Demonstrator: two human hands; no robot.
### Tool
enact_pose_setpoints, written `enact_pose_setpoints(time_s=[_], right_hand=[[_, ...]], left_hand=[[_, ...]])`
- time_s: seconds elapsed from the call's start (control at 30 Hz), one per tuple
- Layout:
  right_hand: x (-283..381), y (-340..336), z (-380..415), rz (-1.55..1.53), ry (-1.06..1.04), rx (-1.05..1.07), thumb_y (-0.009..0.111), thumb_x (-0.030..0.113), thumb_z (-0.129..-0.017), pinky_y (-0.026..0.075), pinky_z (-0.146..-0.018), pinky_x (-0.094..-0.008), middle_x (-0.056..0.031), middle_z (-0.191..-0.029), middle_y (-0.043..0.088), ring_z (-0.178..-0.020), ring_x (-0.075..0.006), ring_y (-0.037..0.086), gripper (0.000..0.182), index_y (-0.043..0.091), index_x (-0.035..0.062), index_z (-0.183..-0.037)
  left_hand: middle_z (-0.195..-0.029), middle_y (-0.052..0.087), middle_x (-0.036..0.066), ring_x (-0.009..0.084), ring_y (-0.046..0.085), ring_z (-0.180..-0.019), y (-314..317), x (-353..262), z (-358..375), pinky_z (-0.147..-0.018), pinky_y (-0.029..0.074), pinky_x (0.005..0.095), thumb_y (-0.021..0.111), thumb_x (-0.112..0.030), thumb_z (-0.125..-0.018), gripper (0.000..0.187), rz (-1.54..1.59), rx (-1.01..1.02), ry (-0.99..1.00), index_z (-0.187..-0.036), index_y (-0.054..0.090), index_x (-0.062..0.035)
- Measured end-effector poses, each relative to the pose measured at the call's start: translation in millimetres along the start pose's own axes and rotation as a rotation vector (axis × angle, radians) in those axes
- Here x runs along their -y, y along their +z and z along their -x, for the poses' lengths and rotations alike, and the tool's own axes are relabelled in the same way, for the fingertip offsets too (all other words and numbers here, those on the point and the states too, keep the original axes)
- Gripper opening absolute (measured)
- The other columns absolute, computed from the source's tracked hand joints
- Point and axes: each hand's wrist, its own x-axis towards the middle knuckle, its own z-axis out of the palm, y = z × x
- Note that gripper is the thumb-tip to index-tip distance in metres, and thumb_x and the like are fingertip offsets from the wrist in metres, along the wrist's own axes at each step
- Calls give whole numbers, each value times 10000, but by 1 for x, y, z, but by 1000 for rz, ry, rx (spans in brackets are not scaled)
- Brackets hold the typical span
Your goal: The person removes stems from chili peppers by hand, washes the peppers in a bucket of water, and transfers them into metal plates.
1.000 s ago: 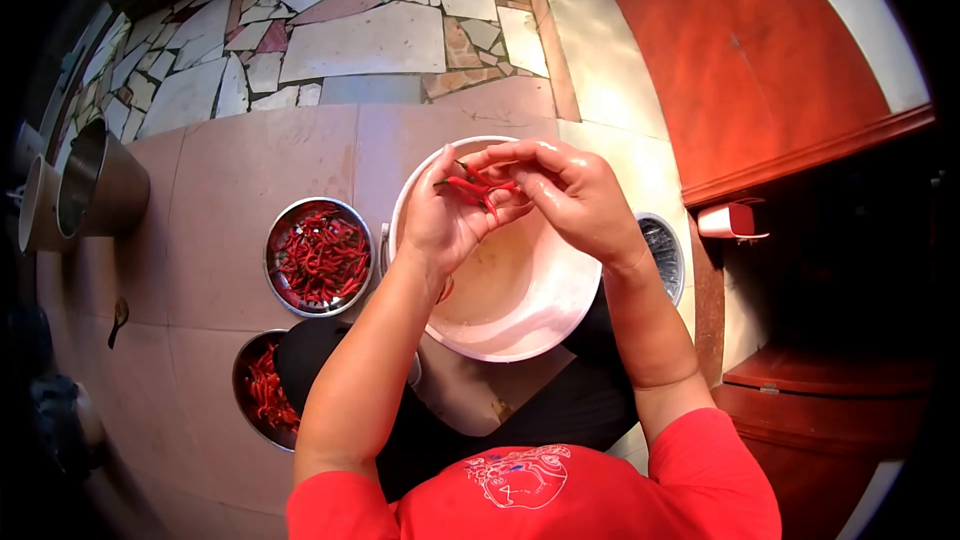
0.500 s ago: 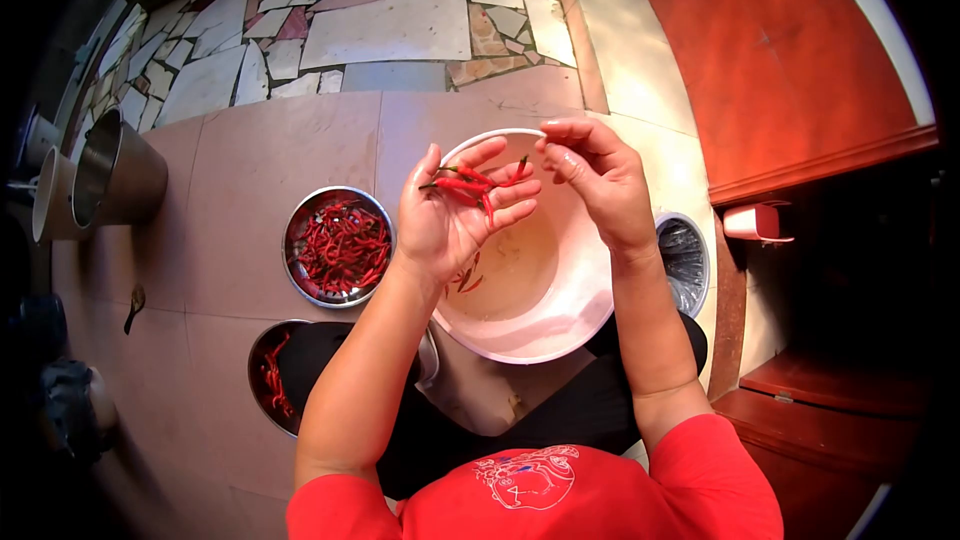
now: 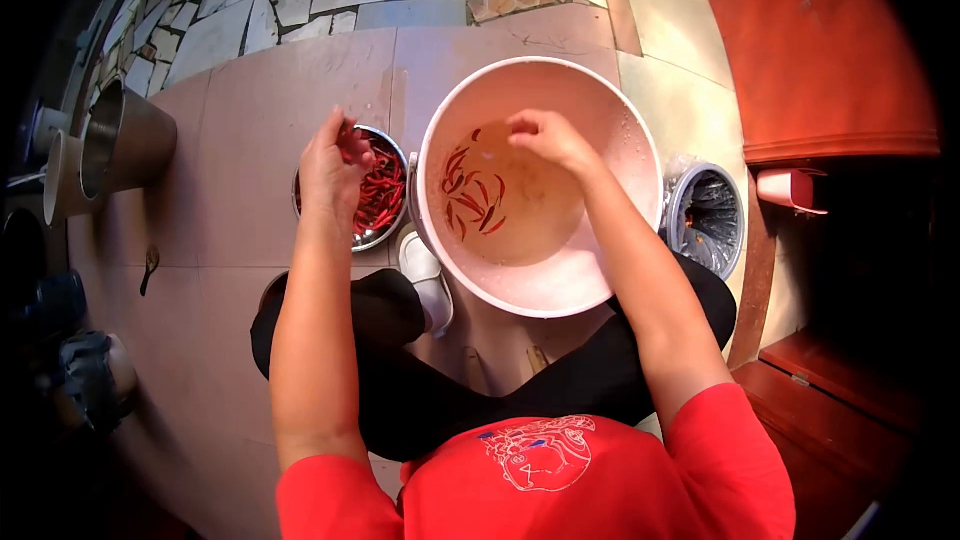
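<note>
My left hand [image 3: 335, 168] is tipped sideways over the metal bowl of red chili peppers [image 3: 382, 195], its fingers loosely curled and apart. Red shows at its fingertips, against the peppers behind. My right hand [image 3: 548, 137] hangs over the large white basin [image 3: 625, 150], fingers bent loosely and no pepper visible in them. Cloudy water fills the bottom of the basin, and several red chili peppers [image 3: 468, 202] float near its left side.
A bin lined with clear plastic [image 3: 708, 215] stands right of the basin. My white shoe [image 3: 425, 275] is between bowl and basin. Metal buckets [image 3: 130, 145] are at the far left, red wooden furniture [image 3: 820, 50] at the right, and a small pink container [image 3: 787, 188] beside it.
My left hand has moved left from above the basin to the metal bowl and turned over; the peppers on its palm no longer show there. My right hand has lowered toward the water.
</note>
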Motion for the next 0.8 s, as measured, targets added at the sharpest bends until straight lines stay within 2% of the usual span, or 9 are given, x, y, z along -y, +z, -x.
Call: enact_pose_setpoints(time_s=[0.07, 0.13, 0.17, 0.23, 0.27, 0.33, 0.47, 0.6, 0.8], right_hand=[[-47, 28, -7, 241, 216, 130, 736, 192, -754, 457, -886, -311, -151, -1091, 633, -1007, -254, 599, 501, 573, 24, -1197], [-67, 50, 2, 189, 354, 57, 748, 217, -733, 445, -912, -329, -175, -1152, 604, -1061, -278, 575, 584, 543, 38, -1250], [-77, 61, 3, 181, 350, 66, 748, 217, -733, 445, -912, -329, -175, -1152, 604, -1061, -278, 575, 584, 543, 38, -1250], [-96, 75, 3, 232, 314, -7, 743, 227, -727, 436, -927, -335, -182, -1200, 579, -1101, -302, 551, 621, 520, 35, -1273], [-98, 78, 1, 228, 318, -6, 743, 227, -727, 436, -927, -335, -182, -1200, 579, -1101, -302, 551, 621, 520, 35, -1273], [-98, 88, -5, 82, 239, 48, 752, 269, -712, 447, -908, -331, -183, -1184, 587, -1073, -306, 565, 660, 510, 49, -1285], [-98, 122, -15, 327, 128, 31, 759, 305, -700, 472, -847, -338, -179, -1090, 626, -988, -286, 597, 603, 565, 36, -1204], [-80, 135, -9, 342, 113, 260, 707, 263, -754, 482, -749, -336, -139, -897, 657, -834, -235, 618, 402, 616, 21, -1062], [-73, 92, -4, 1, 200, 325, 599, 90, -822, 472, -642, -274, -73, -808, 639, -713, -142, 601, 193, 612, 3, -994]], left_hand=[[-784, 551, 55, 184, 537, -727, -39, 8, -23, -679, 500, 376, 566, -325, -908, 272, -105, -156, -43, -874, 567, -55], [-1109, 529, 166, 286, 541, -1007, -60, 16, -37, -934, 431, 484, 480, -468, -925, 503, -6, -338, -144, -1142, 498, -14], [-1109, 529, 166, 286, 541, -1007, -70, 17, -39, -934, 431, 484, 480, -468, -925, 503, -13, -348, -138, -1142, 498, -14], [-1384, 325, 232, 371, 367, -1270, -83, 19, -39, -1075, 250, 529, 373, -584, -917, 757, 23, -152, -180, -1366, 275, 18], [-1384, 325, 232, 371, 367, -1270, -76, 16, -33, -1075, 250, 529, 373, -584, -917, 757, 19, -154, -183, -1366, 275, 18], [-1472, 91, 298, 452, 115, -1371, -53, 6, -17, -1115, 131, 515, 346, -599, -915, 842, 65, -309, -162, -1433, 115, 23], [-1454, 59, 323, 440, 160, -1361, -40, 1, -26, -1115, 176, 496, 391, -564, -919, 808, 21, -371, -85, -1423, 151, 20], [-1316, 359, 272, 354, 424, -1213, 33, -39, 46, -966, 420, 420, 549, -381, -908, 637, -150, 165, 39, -1334, 336, 41], [-1134, 538, 189, 266, 565, -1037, 83, -56, 91, -846, 483, 348, 560, -327, -901, 484, -224, 374, 207, -1187, 511, 60]])
